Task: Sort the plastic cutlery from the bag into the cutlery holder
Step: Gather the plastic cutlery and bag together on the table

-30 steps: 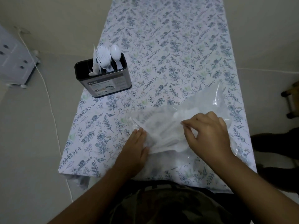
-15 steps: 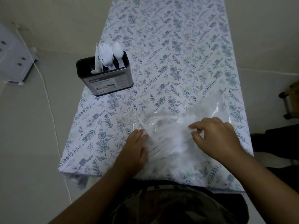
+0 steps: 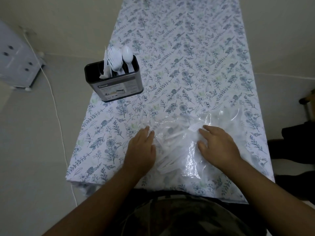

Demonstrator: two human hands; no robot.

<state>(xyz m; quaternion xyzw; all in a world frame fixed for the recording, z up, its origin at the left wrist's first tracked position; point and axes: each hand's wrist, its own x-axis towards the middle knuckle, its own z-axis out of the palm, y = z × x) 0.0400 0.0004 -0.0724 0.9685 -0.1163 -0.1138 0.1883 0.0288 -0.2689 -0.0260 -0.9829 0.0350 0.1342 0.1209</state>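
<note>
A clear plastic bag (image 3: 192, 133) lies flat on the near part of the table, with white plastic cutlery (image 3: 172, 138) showing through it. My left hand (image 3: 141, 150) rests flat on the bag's left edge, fingers straight. Over the bag's right half my right hand (image 3: 216, 147) lies on the plastic with its fingers spread. A dark metal cutlery holder (image 3: 117, 82) stands at the table's left edge, beyond the left hand. White forks, a spoon (image 3: 127, 53) and other pieces stand upright in it.
The table wears a floral tablecloth (image 3: 187, 57). A white cord (image 3: 56, 106) runs along the floor on the left, near a grey drawer unit (image 3: 15, 63). Dark furniture (image 3: 306, 106) stands off the right edge.
My right hand let go of its pinch on the bag and flattened onto it with fingers spread. The bag has settled flat. The left hand stayed at the bag's left edge.
</note>
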